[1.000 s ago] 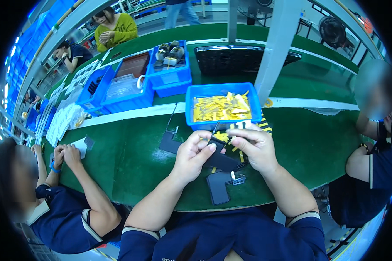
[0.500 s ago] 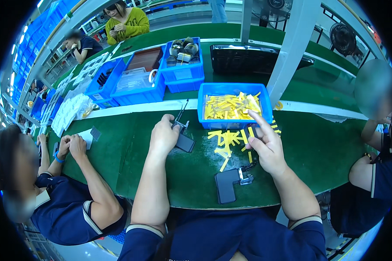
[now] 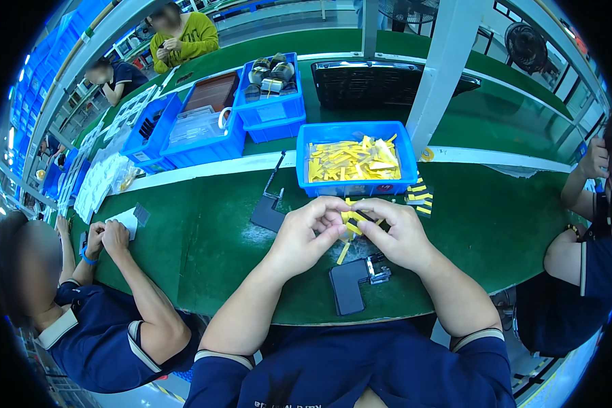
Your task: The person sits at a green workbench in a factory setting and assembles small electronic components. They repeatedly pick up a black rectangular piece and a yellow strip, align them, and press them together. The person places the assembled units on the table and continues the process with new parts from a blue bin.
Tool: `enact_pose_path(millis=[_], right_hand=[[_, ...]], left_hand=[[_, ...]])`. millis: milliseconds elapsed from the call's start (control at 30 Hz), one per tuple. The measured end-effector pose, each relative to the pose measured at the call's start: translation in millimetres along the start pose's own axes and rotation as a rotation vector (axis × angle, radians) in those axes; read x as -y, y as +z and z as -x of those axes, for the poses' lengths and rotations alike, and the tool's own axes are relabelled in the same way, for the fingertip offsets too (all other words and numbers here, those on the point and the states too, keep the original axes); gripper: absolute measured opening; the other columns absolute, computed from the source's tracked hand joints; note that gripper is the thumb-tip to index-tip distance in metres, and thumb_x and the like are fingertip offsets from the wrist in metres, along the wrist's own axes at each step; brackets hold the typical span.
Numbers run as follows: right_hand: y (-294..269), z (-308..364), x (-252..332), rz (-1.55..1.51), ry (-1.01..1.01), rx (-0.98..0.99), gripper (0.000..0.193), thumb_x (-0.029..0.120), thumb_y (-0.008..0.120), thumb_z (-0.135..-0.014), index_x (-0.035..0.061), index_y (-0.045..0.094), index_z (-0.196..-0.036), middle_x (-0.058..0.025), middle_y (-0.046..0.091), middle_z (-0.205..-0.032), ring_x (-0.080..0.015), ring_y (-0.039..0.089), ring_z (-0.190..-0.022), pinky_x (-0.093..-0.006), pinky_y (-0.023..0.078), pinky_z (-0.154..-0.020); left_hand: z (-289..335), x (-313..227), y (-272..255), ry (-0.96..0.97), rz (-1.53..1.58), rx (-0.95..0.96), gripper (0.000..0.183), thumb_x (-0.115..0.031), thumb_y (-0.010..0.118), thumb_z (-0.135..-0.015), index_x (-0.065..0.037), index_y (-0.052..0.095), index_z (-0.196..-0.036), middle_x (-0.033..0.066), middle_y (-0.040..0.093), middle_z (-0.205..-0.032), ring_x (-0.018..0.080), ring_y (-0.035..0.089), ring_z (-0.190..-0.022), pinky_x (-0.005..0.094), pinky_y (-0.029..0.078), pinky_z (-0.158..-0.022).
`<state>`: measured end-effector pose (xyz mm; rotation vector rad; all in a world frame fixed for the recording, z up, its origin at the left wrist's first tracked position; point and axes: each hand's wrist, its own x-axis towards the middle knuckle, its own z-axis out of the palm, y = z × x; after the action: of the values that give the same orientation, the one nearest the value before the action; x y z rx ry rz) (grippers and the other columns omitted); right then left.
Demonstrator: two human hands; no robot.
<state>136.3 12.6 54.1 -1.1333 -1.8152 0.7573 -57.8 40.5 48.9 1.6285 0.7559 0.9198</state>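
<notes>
Close together above the green table, my left hand (image 3: pixel 307 234) and my right hand (image 3: pixel 400 234) meet fingertip to fingertip. Both are closed in a pinch at a small yellow-and-black strip (image 3: pixel 364 217); the fingers partly hide it. Loose yellow strips (image 3: pixel 344 253) lie under and beside the fingers. Left of my left hand lies a black L-shaped part (image 3: pixel 268 213) with a metal bracket and a thin arm pointing away from me. A second black L-shaped part (image 3: pixel 347 289) with a metal bracket sits nearer me, below my right hand.
Beyond my hands stands a blue bin (image 3: pixel 302 155) full of yellow strips, with several strips (image 3: pixel 421 196) lined up at its right. Further blue bins (image 3: pixel 243 139) are back left. A white post (image 3: pixel 442 81) rises behind. Co-workers sit on both sides.
My left hand has let go of the left black part and moved right. My right hand has come left and nearer with the strip, so the hands now meet. The view has shifted slightly.
</notes>
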Motion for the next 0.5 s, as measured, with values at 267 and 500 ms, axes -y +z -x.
enact_pose_path(millis=[267, 500], right_hand=[[-10.2, -1.8, -1.2, -0.083, 0.028, -0.346, 0.013, 0.006, 0.068, -0.077, -0.0017, 0.067, -0.088, -0.0101, 0.064, -0.079, -0.0159, 0.060, -0.072, -0.0268, 0.047, -0.066], [-12.2, -1.3, 1.9, 0.032, -0.072, -0.361, 0.013, 0.001, 0.066, -0.075, -0.0013, 0.067, -0.088, -0.0110, 0.065, -0.083, -0.0201, 0.062, -0.076, -0.0280, 0.048, -0.068]], left_hand=[[-5.2, 21.2, 2.7, -0.149, -0.524, -0.010, 0.021, -0.006, 0.063, -0.081, -0.001, 0.057, -0.099, 0.0032, 0.061, -0.076, 0.0117, 0.057, -0.063, 0.0258, 0.047, -0.061], [8.3, -21.0, 18.7, 0.131, -0.878, 0.208, 0.062, -0.033, 0.077, -0.063, -0.001, 0.055, -0.112, 0.0139, 0.058, -0.090, 0.0308, 0.060, -0.085, 0.0397, 0.048, -0.074]])
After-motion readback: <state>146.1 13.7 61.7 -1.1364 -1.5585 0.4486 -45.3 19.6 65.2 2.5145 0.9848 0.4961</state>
